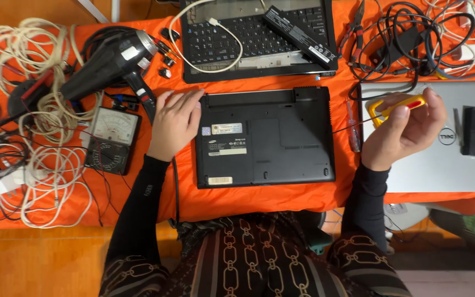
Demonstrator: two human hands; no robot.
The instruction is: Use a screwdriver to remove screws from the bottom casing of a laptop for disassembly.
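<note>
While the left hand (174, 124) lies flat and open against the left edge of the upturned black laptop (265, 137) at mid worktop (259, 199), the right hand (405, 129) has its grip clenched on a yellow-and-red screwdriver handle (399, 104) (tip hidden). Risk: w/ cables (50, 137) everywhere, a slip could gouge the base or lose screws.
</note>
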